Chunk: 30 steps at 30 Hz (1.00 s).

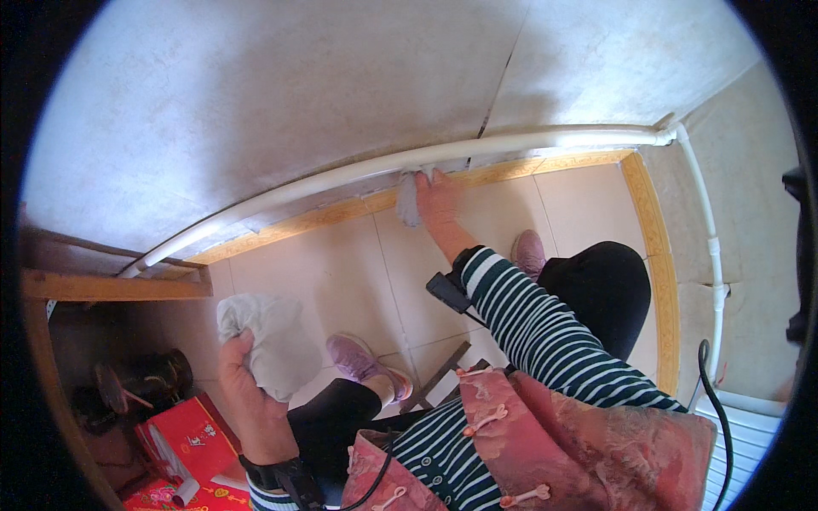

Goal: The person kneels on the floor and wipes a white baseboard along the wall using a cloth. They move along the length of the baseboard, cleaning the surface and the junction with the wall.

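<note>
My left hand (259,409) grips a bunched white cloth (275,338) above the tiled floor, thumb on top. Farther out, my right hand (441,201) presses a smaller greyish cloth (408,203) against the yellow patterned baseboard (332,217) at the foot of the wall. Its fingertips reach up toward the gap under the white pipe (409,157), and they look slightly blurred. The pipe runs along the wall just above the baseboard. Part of the greyish cloth is hidden behind the fingers.
A wooden furniture frame (121,285) stands at the left, with a dark cylindrical object (150,381) and a red box (192,437) beneath it. The wall pipe turns down at the right corner (679,133). Below me is a stool's dark metal bar (441,373); a black cable (721,421) hangs at right.
</note>
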### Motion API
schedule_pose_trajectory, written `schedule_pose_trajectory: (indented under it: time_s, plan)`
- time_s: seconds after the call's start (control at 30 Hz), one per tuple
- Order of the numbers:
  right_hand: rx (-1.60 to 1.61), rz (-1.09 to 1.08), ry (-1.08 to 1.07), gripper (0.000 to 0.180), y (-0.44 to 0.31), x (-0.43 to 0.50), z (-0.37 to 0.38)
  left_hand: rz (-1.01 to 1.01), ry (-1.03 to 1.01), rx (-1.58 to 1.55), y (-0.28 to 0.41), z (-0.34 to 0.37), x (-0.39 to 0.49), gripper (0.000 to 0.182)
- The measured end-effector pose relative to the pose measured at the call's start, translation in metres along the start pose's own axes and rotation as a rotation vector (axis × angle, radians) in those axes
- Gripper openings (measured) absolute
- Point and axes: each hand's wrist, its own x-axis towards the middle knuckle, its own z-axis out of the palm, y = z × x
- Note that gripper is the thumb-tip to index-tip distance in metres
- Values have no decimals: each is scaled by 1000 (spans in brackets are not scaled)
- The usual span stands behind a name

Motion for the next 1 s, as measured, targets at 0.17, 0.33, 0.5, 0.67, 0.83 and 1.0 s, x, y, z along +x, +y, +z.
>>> schedule_pose_trajectory:
  time_s: [0.17, 0.33, 0.5, 0.67, 0.83, 1.0]
  plan:
    - [74, -57, -169, 32, -12, -2, 9, -20, -37, 29, -9, 2, 6, 44]
    - [93, -69, 2, 30, 26, 16, -20, 2, 11, 62, -8, 12, 4, 46]
    - [-54, 9, 48, 28, 51, 28, -40, 1, 10, 130, -6, 19, 10, 47]
    - [43, -150, -23, 26, 24, 14, -13, 39, -72, 169, -13, 22, 20, 47]
    - [11, -206, -96, 23, 3, 6, -4, 7, -34, 123, -17, 22, 26, 47]
    - [94, -224, -76, 23, 25, 19, -27, 8, -18, 97, -13, 24, 22, 46]
